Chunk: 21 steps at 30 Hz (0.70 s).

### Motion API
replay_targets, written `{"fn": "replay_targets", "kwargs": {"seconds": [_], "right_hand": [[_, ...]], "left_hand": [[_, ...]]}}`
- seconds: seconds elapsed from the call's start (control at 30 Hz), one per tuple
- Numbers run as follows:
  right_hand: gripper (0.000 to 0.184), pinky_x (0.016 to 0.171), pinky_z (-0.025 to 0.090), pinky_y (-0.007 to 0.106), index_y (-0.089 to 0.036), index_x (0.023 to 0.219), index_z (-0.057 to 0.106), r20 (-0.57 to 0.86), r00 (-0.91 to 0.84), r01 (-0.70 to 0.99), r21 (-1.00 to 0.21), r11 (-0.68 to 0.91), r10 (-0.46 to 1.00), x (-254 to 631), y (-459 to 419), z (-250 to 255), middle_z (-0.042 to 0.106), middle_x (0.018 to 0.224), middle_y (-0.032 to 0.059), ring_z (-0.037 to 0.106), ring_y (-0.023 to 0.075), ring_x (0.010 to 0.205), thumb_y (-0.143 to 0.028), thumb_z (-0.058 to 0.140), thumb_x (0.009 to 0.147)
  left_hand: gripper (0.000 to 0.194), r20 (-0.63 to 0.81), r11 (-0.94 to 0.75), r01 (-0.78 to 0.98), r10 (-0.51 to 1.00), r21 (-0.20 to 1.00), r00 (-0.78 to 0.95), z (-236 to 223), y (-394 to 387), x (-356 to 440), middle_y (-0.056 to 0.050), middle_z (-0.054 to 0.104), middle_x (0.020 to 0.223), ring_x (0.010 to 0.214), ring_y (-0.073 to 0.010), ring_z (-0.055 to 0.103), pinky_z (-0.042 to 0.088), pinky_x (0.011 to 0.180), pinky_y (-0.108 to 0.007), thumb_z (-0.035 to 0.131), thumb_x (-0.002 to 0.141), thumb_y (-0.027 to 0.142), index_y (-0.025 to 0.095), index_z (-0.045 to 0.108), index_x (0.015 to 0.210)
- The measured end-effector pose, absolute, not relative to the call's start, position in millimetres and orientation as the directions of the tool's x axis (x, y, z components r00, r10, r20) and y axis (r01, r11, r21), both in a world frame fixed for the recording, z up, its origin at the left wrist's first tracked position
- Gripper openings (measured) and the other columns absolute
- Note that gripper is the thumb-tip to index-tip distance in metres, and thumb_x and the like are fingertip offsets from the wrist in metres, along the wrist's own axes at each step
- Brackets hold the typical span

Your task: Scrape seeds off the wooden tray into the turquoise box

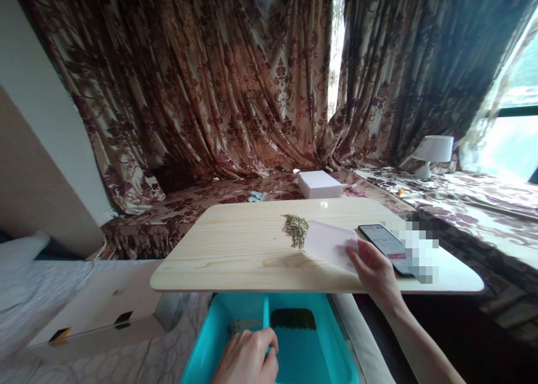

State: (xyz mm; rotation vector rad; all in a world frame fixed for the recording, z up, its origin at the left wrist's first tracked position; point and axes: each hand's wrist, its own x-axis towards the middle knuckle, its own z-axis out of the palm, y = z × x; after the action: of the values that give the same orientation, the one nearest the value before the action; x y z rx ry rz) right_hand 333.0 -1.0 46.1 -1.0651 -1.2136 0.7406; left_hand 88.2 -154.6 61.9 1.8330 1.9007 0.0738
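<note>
My right hand [376, 269] is closed on a corner of a pale, thin plastic sheet [332, 244], held tilted over the wooden tabletop [235, 249]. The sheet's left edge meets a loose pile of small green and whitish grains [296, 230]. Below the table's near edge, my left hand [249, 357] is closed, with thumb and fingers around the divider [266, 311] of a turquoise bin [340, 345]. Dark green material [293, 319] lies in the bin's right compartment. A thin layer of greyish bits [244, 326] shows in the left one, partly hidden by my hand.
A phone [384, 248] lies on the table beside my right hand, next to a blurred-out patch. Behind the table are a white box [319, 184] and a small lamp [436, 149]. A large pale carton [105, 300] lies at left. Patterned curtains [210, 81] hang behind.
</note>
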Motion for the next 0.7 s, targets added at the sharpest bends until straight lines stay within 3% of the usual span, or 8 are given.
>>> {"fn": "replay_targets", "kwargs": {"seconds": [0.7], "right_hand": [[0.041, 0.077, 0.058, 0.038, -0.021, 0.084, 0.065, 0.383, 0.201, 0.087, -0.924, 0.373, 0.902, 326.5, -2.3, 51.8, 0.076, 0.08, 0.0075, 0.072, 0.0253, 0.078, -0.054, 0.075, 0.061]], "left_hand": [[0.029, -0.309, 0.1, 0.923, 0.951, 0.373, 0.021, 63.0, -156.5, 88.6, -0.003, 0.068, 0.097, 0.097, -0.0204, 0.059, 0.04, 0.086, -0.027, 0.04, 0.087, 0.019, 0.027, 0.066, 0.098]]}}
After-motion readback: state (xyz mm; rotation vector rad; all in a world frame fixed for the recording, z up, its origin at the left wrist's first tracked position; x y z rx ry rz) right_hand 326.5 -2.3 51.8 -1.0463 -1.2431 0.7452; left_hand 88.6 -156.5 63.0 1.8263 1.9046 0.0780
